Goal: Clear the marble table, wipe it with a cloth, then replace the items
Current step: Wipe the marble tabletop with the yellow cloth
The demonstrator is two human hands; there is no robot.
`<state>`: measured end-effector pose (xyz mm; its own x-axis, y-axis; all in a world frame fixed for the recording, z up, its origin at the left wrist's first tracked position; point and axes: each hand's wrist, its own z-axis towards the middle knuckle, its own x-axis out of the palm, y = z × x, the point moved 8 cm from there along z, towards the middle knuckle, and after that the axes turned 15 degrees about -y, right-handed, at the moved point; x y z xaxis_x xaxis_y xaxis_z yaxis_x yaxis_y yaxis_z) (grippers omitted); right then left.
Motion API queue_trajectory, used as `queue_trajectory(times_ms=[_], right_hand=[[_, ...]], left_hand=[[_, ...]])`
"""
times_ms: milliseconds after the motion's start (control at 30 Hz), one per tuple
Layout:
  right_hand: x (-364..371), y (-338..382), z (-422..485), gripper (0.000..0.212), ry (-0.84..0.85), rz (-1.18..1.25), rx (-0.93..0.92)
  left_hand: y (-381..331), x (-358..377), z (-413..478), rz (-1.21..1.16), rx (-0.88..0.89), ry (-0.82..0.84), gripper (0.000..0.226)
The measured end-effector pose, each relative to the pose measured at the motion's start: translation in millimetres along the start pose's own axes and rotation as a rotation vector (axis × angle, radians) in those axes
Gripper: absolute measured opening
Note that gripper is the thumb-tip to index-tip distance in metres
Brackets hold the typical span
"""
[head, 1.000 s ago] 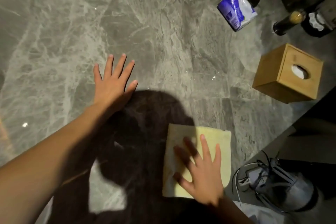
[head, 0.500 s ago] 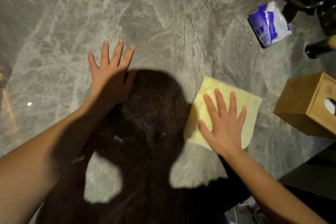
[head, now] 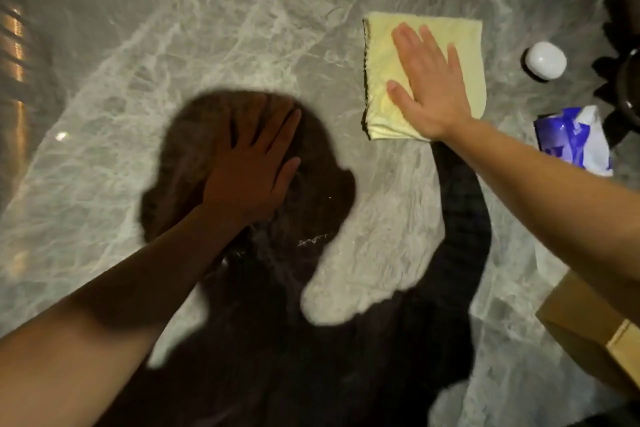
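Note:
A folded pale yellow cloth (head: 464,45) lies flat on the grey marble table (head: 207,45), far and to the right. My right hand (head: 426,83) presses on top of it, palm down, fingers spread. My left hand (head: 256,163) rests flat on the bare marble near the middle, inside a dark shadow, holding nothing.
At the right side sit a small white oval case (head: 546,61), a crumpled blue and white packet (head: 575,140), a dark round vessel (head: 628,87) at the frame edge, and a wooden tissue box (head: 588,326) near the front right. A shadow covers the near table.
My right hand has pushed the cloth away from me, from the near edge toward the far right of the table. My left hand has stayed flat on the marble.

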<state>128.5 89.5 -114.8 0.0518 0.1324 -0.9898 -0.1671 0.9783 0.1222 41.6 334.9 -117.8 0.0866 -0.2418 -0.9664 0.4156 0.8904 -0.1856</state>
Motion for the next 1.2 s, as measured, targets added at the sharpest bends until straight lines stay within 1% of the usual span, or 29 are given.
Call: queue_trajectory(times_ms=[100,167,300,367,500,567,633,733,900,967,1067,1200], right_hand=[[0,-1,36,0.067,0.005,0.005,-0.09],[-1,-1,54,0.066,0.006,0.008,-0.117],[0,3,59,0.064,-0.023,0.003,-0.081],[0,12,47,0.065,-0.034,-0.006,-0.031],[-2,49,-11,0.075,-0.029,0.01,-0.005],[1,69,-50,0.076,-0.023,0.048,0.007],[2,89,-91,0.074,-0.021,0.066,0.04],[1,117,-155,0.07,-0.032,0.086,0.104],[-3,163,-259,0.069,-0.049,0.087,0.23],[-2,187,-295,0.072,-0.029,0.078,0.278],[5,222,-327,0.08,0.018,0.039,0.299],[10,233,-327,0.08,0.057,-0.047,0.33]], left_hand=[[-1,2,1,-0.019,0.014,0.001,0.062],[1,1,1,-0.041,-0.002,-0.005,0.063],[0,0,-3,-0.027,0.017,-0.031,0.065],[0,-1,-1,-0.055,0.036,-0.039,0.071],[1,-8,3,-0.231,0.012,-0.066,0.085],[-1,-14,1,-0.298,-0.009,-0.1,0.084],[-2,-16,-3,-0.358,-0.024,-0.078,0.082],[-1,-18,-12,-0.392,0.035,-0.049,0.075],[-3,-21,-42,-0.323,0.259,-0.005,0.069],[2,-27,-49,-0.317,0.281,-0.008,0.068],[32,-37,-46,-0.262,0.236,-0.038,0.069],[103,-37,-33,-0.044,0.07,-0.057,0.068]])
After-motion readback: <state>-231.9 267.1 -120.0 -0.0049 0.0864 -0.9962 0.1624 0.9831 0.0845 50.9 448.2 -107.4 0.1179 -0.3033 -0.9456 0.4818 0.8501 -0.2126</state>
